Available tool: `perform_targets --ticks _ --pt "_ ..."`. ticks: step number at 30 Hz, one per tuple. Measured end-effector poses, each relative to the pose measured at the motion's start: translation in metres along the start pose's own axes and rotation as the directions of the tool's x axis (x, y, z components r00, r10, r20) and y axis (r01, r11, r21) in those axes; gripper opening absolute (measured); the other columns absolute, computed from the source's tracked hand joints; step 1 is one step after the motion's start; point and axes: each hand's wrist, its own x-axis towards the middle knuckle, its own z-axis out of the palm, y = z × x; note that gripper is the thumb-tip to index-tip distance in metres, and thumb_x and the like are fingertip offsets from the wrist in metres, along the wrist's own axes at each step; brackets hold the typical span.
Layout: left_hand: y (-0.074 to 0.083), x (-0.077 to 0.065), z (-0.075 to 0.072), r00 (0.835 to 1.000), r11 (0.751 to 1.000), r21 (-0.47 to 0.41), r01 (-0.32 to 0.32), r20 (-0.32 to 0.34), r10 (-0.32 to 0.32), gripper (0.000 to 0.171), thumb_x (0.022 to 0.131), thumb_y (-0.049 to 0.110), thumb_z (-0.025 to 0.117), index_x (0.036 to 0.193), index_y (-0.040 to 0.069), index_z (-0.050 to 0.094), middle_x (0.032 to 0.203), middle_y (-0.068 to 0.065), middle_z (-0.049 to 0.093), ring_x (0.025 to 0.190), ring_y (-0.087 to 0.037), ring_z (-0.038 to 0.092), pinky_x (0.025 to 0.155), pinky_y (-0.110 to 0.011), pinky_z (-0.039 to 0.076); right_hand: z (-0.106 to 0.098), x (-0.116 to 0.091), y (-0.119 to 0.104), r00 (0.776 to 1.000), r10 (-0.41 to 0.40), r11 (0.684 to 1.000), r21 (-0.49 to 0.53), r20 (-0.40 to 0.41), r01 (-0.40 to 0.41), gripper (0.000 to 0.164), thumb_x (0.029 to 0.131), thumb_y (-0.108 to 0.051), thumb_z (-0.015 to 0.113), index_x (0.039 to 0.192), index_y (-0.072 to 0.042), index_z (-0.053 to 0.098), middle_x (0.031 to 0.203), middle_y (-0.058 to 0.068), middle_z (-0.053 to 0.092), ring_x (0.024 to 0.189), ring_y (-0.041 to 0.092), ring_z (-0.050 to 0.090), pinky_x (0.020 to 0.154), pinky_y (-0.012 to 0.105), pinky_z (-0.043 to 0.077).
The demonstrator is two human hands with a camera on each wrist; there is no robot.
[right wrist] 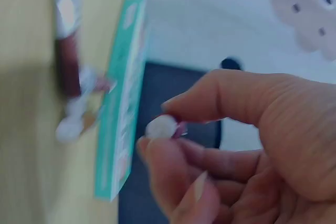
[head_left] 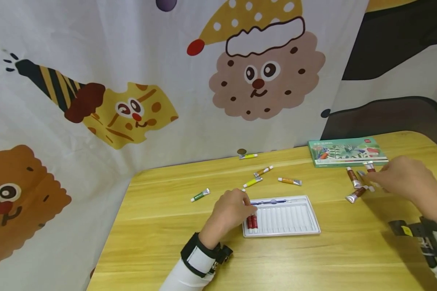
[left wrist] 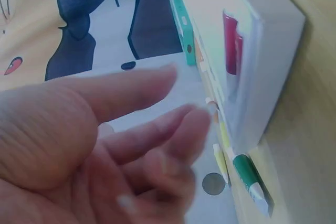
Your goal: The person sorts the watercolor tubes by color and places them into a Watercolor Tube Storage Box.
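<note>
My left hand [head_left: 230, 210] hovers at the left end of a white plastic tray [head_left: 282, 235], fingers loosely bent. In the left wrist view, nothing lies between its thumb and fingertips. Two red paint tubes [head_left: 252, 223] lie side by side in the tray's leftmost slots, and a blue-handled paintbrush [head_left: 271, 202] lies along its far groove. At the right, my right hand [head_left: 404, 178] pinches a paint tube between thumb and fingers; the tube's round white cap [right wrist: 161, 127] faces the right wrist camera. Reddish-brown paint tubes [head_left: 356, 194] lie on the table just left of that hand.
A green paint box [head_left: 347, 152] lies at the back right of the wooden table [head_left: 160, 250]. Behind the tray are scattered yellow [head_left: 253, 182] and orange tubes [head_left: 289, 181], with a green tube [head_left: 200, 195] to the left. A cartoon-printed curtain [head_left: 189, 133] hangs behind the table.
</note>
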Motion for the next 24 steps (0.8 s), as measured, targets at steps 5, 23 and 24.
perform_targets --ticks 5,23,24 --pt "0.004 0.001 -0.001 0.994 0.998 -0.049 -0.033 -0.101 0.028 0.025 0.099 0.028 0.075 0.11 0.006 0.075 0.072 0.0 0.059 0.06 -0.015 0.053 0.053 -0.028 0.039 0.001 -0.013 -0.042 0.987 -0.106 0.991 0.075 -0.118 0.115 0.039 0.095 -0.032 0.073 0.071 -0.002 0.072 0.057 -0.003 0.057 0.057 0.02 0.046 0.05 0.032 0.032" --pt "0.023 -0.013 0.003 0.946 0.864 -0.389 -0.321 -0.174 0.274 0.04 0.101 0.033 0.072 0.128 0.004 0.074 0.106 0.001 0.077 0.092 -0.007 0.066 0.064 -0.023 0.053 0.07 -0.07 -0.154 0.838 -0.453 0.791 0.296 -0.304 0.535 0.01 0.084 -0.002 0.083 0.086 -0.009 0.075 0.073 -0.011 0.063 0.063 0.003 0.053 0.052 0.023 0.047" --pt "0.023 -0.012 0.005 0.943 0.854 -0.4 -0.331 -0.169 0.286 0.038 0.101 0.033 0.072 0.125 0.004 0.075 0.106 0.001 0.077 0.093 -0.006 0.067 0.065 -0.023 0.054 0.072 -0.071 -0.156 0.837 -0.462 0.786 0.302 -0.294 0.54 0.01 0.085 -0.002 0.082 0.087 -0.009 0.076 0.073 -0.012 0.063 0.063 0.003 0.053 0.053 0.023 0.047"
